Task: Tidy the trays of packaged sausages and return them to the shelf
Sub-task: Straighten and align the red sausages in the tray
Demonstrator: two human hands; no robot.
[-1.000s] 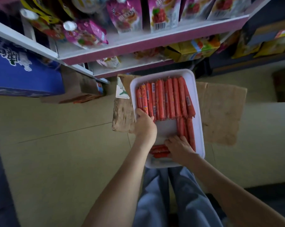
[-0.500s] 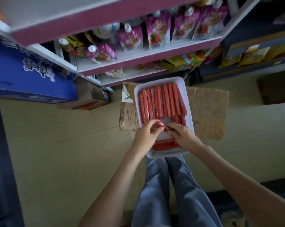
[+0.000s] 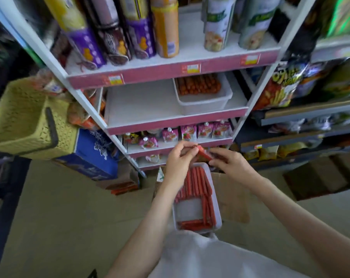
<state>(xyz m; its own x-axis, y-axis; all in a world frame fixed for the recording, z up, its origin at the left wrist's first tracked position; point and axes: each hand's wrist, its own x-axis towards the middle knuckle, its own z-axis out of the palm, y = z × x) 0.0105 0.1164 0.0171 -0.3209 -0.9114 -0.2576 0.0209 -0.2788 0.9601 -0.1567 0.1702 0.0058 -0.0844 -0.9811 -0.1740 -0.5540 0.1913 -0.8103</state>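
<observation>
Glossy film-wrapped sausages [image 3: 196,181] — smooth white plastic tray [image 3: 188,209] — matt brown cardboard [image 3: 234,197].

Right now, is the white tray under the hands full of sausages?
Partly full. The white tray has a bare middle patch, with sausages along its far end, right side and near end.

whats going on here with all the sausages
A person is sorting packaged sausages. The left hand and right hand both pinch one red sausage, held up above a white tray that sits on cardboard on the floor. That tray is partly filled, with a bare patch in its middle. A second tray of sausages stands on the right side of the middle shelf.
</observation>
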